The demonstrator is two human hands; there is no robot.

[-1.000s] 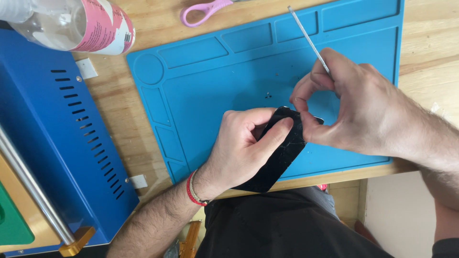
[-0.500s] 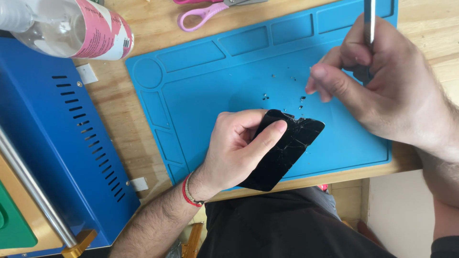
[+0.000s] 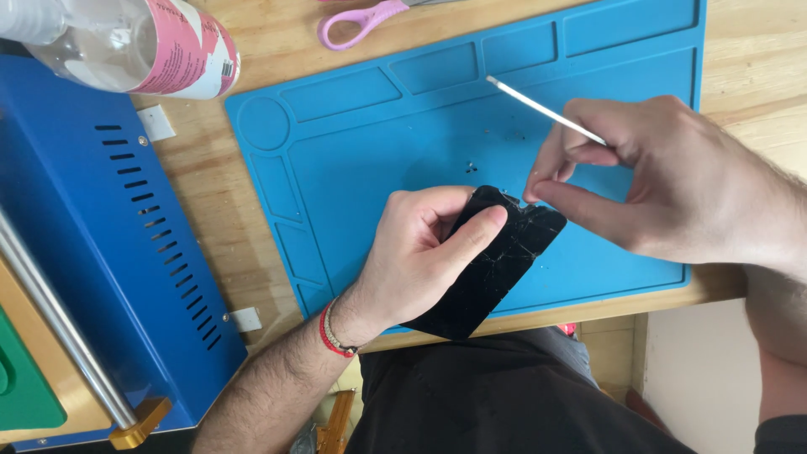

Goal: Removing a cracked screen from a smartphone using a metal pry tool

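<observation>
One black phone with a cracked screen (image 3: 496,269) lies at the near edge of the blue silicone work mat (image 3: 353,160), its lower end sticking out past the table edge over the person's lap. Its long axis runs diagonally, from lower left up to the upper right. The left hand (image 3: 416,252) grasps it from the left, thumb laid across the glass. The right hand (image 3: 664,181) comes from the right, its fingertips pinched at the phone's upper right corner, and it grips one thin metal tool (image 3: 542,109) that slants up and to the left. Several tiny screws (image 3: 471,166) dot the mat just above the phone. Farther out sit one pair of pink-handled scissors (image 3: 361,21), one clear bottle with a pink label (image 3: 143,46) and one blue machine (image 3: 92,252).
</observation>
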